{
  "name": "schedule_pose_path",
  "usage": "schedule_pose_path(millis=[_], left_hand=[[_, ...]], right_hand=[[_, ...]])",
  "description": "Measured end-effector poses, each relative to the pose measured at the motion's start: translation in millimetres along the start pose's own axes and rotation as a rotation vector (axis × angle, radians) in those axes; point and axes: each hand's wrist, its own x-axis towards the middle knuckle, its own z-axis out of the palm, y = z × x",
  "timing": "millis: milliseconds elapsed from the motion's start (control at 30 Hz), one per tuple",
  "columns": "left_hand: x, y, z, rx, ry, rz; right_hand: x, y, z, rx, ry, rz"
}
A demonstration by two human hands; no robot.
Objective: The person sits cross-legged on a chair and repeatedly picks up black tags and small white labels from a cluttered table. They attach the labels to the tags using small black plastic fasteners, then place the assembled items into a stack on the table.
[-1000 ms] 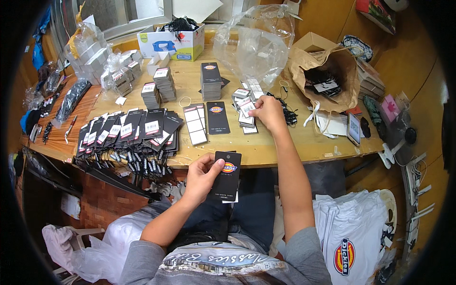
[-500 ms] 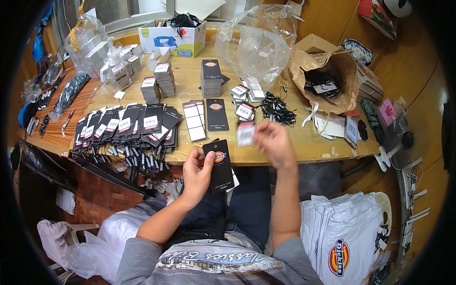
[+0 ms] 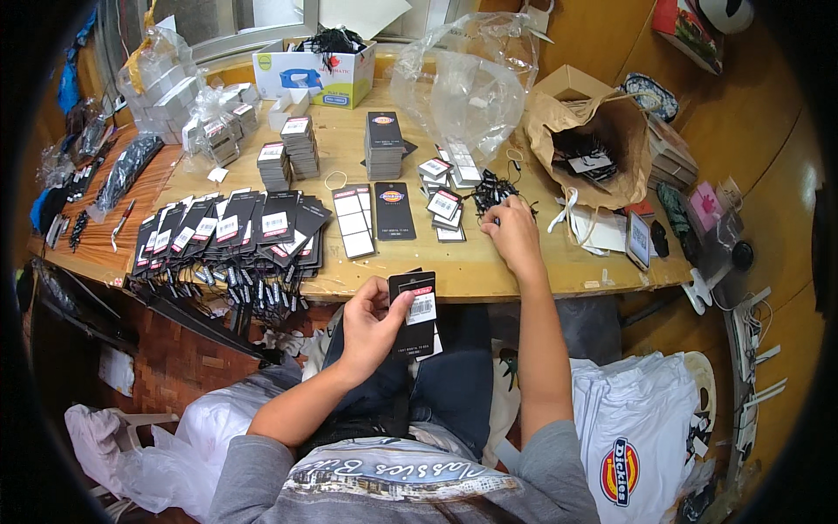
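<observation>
My left hand [image 3: 368, 325] is closed on a few black hang tags [image 3: 417, 341], held above my lap at the table's front edge. A smaller tag with a white barcode label [image 3: 422, 308] lies on top of them, under my thumb. At the right, the fingers of my right hand [image 3: 517, 237] are pinched at the near edge of a tangled heap of black tag strings [image 3: 494, 189]; the fingertips are partly hidden. Left of that hand are small barcode tags [image 3: 444, 205], a larger black tag [image 3: 394, 211] and tags with white label squares [image 3: 353, 223].
Many black tags with strings [image 3: 240, 223] cover the table's left front, strings hanging over the edge. Tag stacks [image 3: 384, 157] stand mid-table. Behind are a carton [image 3: 340, 83] and a clear plastic bag [image 3: 471, 87]. A brown paper bag [image 3: 559, 109] and a phone [image 3: 639, 240] are at right.
The small barcode tag has gone from my right hand onto the tags in my left. My right hand has moved up to the black strings.
</observation>
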Motion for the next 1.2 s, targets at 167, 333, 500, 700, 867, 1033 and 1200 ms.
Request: schedule_pose_path(millis=[167, 333, 500, 700, 867, 1033, 1200], left_hand=[[-0.9, -1.8, -1.8, -0.036, -0.035, -0.025], [-3.0, 0.2, -1.3, -0.048, -0.104, -0.072], [-4.4, 1.5, 0.1, -0.108, -0.143, -0.076], [15.4, 27.5, 8.4, -0.115, -0.284, -0.077], [40.4, 55.0, 28.5, -0.144, -0.405, 0.025], [34.0, 60.3, 34.3, -0.088, -0.39, -0.157], [16.2, 51.0, 14.4, -0.285, -0.308, -0.26]], right_hand=[[40.7, 17.7, -16.9, 0.878, -0.143, 0.436], [73.1, 26.6, -55.7, 1.25, -0.148, 0.432], [75.1, 9.7, -76.5, 1.402, -0.179, 0.421], [54.7, -10.1, -82.2, 1.718, -0.273, 0.338], [22.9, -51.3, -78.6, 1.583, -0.283, 0.225], [-11.2, -93.2, -72.2, 1.671, -0.26, 0.286], [-65.1, -105.2, -43.1, 1.982, -0.294, 0.529]])
